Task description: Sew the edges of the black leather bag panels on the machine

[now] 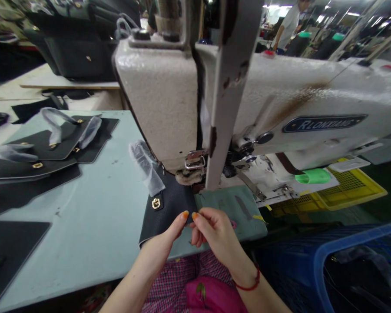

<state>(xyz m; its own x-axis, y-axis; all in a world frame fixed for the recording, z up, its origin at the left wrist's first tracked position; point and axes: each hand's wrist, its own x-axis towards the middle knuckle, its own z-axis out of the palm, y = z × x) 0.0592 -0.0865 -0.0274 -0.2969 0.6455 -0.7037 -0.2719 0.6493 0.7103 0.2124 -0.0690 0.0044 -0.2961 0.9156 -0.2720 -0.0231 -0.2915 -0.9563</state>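
Observation:
A black leather panel (169, 208) with a gold clasp (156, 203) and a clear plastic wrap (146, 167) lies under the head of a white sewing machine (169, 100), by the presser foot (195, 163). My left hand (169, 237) pinches the panel's near right edge, thumb on top. My right hand (215, 232) meets it at the same edge, fingers curled in a pinch beside the left thumb. Both hands rest at the front of the pale blue table (94, 217).
Several more black panels with gold clasps (35, 158) lie stacked at the table's left. A yellow mesh tray (352, 191) holding a green cup (313, 176) sits right of the machine. A blue crate (345, 261) stands at lower right. A person stands far behind.

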